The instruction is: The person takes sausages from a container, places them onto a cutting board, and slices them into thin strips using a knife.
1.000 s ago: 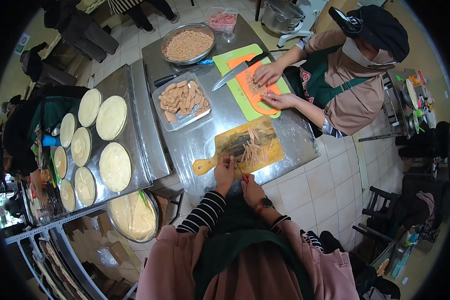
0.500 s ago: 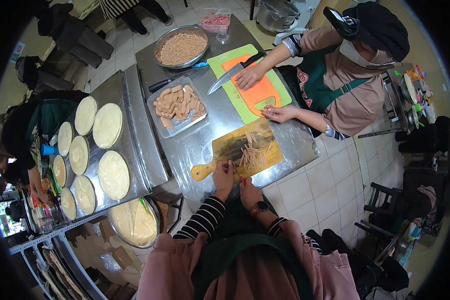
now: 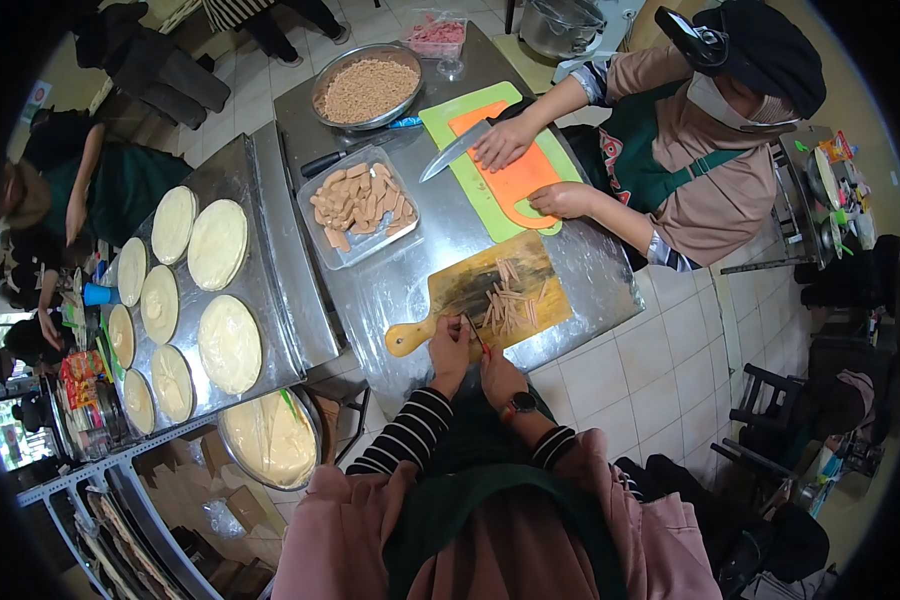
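Knife point(image 3: 486, 350), red at the handle, in our right hand point(image 3: 503, 375), whose fingers are curled around the grip. Our left hand point(image 3: 449, 345) has its fingertips drawn together beside the blade, over the near edge of the wooden board point(image 3: 452, 283); we cannot tell what, if anything, is pinched between them. Cut strips point(image 3: 510, 308) lie in a loose pile on the board, just beyond the blade. Uncut pieces point(image 3: 353, 200) fill much of a plastic box point(image 3: 342, 261) to the left of the board. For good slicing, in our judgement, we should tuck the left fingertips back from the edge, hold each piece flat, draw the blade in short, even strokes, and leave the pile outside its path.
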Demonstrator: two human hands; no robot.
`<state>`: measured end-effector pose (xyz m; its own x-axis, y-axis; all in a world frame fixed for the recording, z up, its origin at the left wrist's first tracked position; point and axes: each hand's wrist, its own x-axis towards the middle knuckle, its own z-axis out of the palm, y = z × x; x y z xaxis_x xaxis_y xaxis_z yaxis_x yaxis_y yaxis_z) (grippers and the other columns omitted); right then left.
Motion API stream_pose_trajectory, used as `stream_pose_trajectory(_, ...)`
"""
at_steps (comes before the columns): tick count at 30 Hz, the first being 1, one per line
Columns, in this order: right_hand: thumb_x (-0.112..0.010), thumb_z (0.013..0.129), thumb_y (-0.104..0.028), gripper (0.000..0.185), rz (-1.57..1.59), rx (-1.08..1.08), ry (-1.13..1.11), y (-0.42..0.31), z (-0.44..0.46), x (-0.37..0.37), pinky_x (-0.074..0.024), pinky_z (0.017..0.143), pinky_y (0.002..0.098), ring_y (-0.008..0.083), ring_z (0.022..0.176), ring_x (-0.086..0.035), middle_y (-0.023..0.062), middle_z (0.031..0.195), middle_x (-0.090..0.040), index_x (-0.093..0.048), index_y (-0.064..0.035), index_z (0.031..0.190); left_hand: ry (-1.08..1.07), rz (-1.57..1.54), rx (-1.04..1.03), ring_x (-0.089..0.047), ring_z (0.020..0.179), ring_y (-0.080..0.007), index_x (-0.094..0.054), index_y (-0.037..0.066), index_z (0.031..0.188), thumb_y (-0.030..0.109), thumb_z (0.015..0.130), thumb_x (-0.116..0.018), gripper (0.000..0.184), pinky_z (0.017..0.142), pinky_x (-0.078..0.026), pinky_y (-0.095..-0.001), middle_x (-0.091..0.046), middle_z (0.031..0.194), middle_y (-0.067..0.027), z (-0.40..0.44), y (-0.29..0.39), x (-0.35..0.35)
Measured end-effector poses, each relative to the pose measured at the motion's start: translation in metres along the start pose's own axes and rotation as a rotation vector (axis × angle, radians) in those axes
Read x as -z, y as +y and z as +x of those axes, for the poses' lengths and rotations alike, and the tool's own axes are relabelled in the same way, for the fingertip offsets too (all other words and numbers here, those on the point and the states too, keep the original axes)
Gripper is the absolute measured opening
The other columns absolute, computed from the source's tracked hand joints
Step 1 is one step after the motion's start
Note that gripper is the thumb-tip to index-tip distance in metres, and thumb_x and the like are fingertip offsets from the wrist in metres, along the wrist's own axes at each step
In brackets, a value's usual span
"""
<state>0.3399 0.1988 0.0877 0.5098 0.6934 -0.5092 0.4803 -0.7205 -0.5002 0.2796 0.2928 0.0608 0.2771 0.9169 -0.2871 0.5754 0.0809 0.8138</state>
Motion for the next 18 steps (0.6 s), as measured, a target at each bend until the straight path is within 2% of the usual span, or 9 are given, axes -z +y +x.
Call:
stream_pose_trajectory(7,-0.035,0.089,-0.028,0.027,-0.001,0.021,0.038,0.002,0.000,-0.007,-0.0456,0.056,0.0486,0.0405,0.066,-0.057,0.0236,0.067,-0.058,-0.039,-0.0021,0.098,0.030,-0.014,0.004,-0.057,0.054,-0.0172,-0.055,0.003,0.087,0.014,0.076,-0.062,0.017,0.054,-0.045,-0.0292,-0.058,0.061,-0.0083,0.000,-0.008,-0.005)
stream_pose_trajectory(10,-0.037,0.088,-0.028,0.026,-0.008,-0.048,-0.004,0.011,-0.018,-0.004,-0.0458,0.063,0.0489,0.0405,0.071,-0.058,0.0231,0.074,-0.059,-0.038,-0.0022,0.095,0.061,-0.076,-0.051,-0.055,0.051,-0.0144,-0.055,0.003,0.087,0.013,0.076,-0.062,0.016,0.050,-0.044,-0.0274,-0.058,0.059,-0.0065,0.003,-0.015,-0.008)
stream_pose_trajectory(12,-0.037,0.088,-0.028,0.026,-0.020,-0.061,-0.015,0.015,-0.022,-0.001,-0.0458,0.062,0.0489,0.0405,0.071,-0.058,0.0229,0.074,-0.059,-0.038,-0.0024,0.095,0.031,-0.081,0.028,-0.053,0.047,-0.0124,-0.055,0.003,0.086,0.012,0.076,-0.063,0.016,0.045,-0.042,-0.0261,-0.057,0.059,-0.0053,0.003,-0.019,-0.010)
stream_pose_trajectory(15,-0.038,0.088,-0.027,0.026,-0.028,-0.068,-0.006,0.010,-0.024,0.000,-0.0457,0.062,0.0490,0.0404,0.071,-0.058,0.0229,0.074,-0.059,-0.038,-0.0026,0.095,0.044,-0.124,0.016,-0.050,0.043,-0.0113,-0.055,0.003,0.085,0.013,0.076,-0.063,0.016,0.042,-0.040,-0.0261,-0.056,0.058,-0.0049,0.003,-0.020,-0.009)
stream_pose_trajectory(18,-0.037,0.089,-0.027,0.027,0.003,-0.031,0.043,0.005,-0.024,0.003,-0.0448,0.059,0.0498,0.0409,0.067,-0.057,0.0241,0.071,-0.058,-0.037,-0.0013,0.095,0.053,-0.097,0.010,-0.050,0.044,-0.0124,-0.055,0.003,0.085,0.014,0.076,-0.063,0.017,0.043,-0.041,-0.0269,-0.056,0.058,-0.0055,0.001,-0.016,-0.008)
